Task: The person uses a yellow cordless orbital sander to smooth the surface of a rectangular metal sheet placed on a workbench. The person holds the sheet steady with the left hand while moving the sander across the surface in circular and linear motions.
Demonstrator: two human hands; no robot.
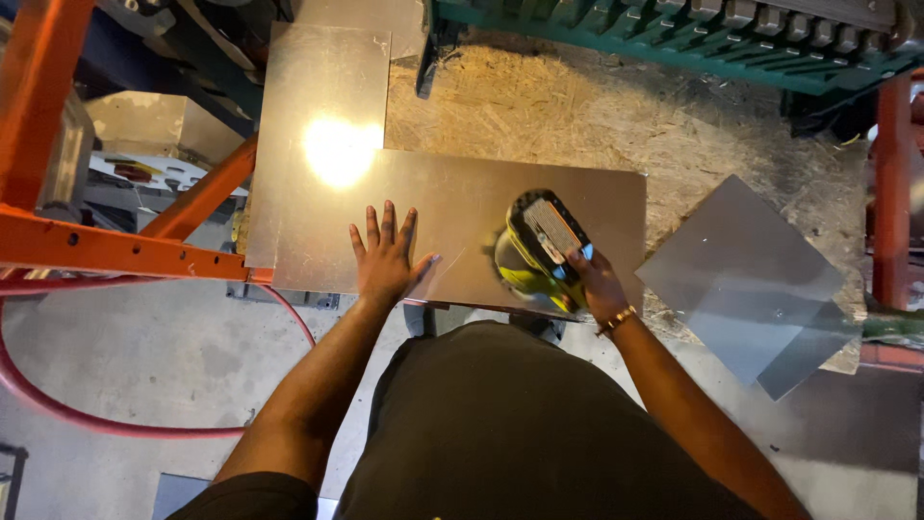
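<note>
Seen from above, the left hand (385, 255) lies flat, fingers spread, pressing on a metal sheet (462, 217) on a chipboard bench (577, 116). The right hand (597, 284) grips a yellow-green sander (539, 250) resting on the same sheet. Another metal sheet (322, 106) overlaps behind; loose sheets (746, 279) lie right.

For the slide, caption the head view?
Left hand flat on metal sheet; right hand runs yellow sander over it.
</note>
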